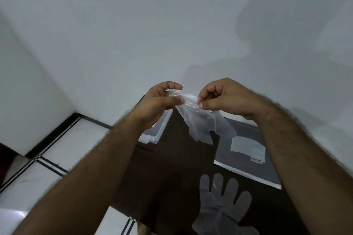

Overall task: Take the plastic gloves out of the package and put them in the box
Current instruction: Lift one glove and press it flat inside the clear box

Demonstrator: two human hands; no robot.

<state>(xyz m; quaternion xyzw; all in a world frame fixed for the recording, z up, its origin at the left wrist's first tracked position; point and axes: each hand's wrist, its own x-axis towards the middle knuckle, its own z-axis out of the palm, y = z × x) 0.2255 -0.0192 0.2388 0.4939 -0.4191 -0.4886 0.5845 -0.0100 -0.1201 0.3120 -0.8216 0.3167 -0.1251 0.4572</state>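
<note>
Left hand (162, 101) and right hand (221, 97): both pinched closed, thumb against fingers, on the top edge of one thin clear plastic glove (202, 120), which hangs between them above the dark brown table (168, 173). White wall behind; white floor tiles with dark lines at left. Clear plastic box (154, 133) sits at the table's far left edge, below the left hand. Flat clear package (248, 160) lies by the right edge; a second clear glove (221, 202) lies flat near the near edge.

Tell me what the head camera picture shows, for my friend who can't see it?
Two bare hands, left hand and right hand, pinch the top of a clear plastic glove held above a dark table. Another glove lies flat on the table, with the package to the right and a clear box to the left.
</note>
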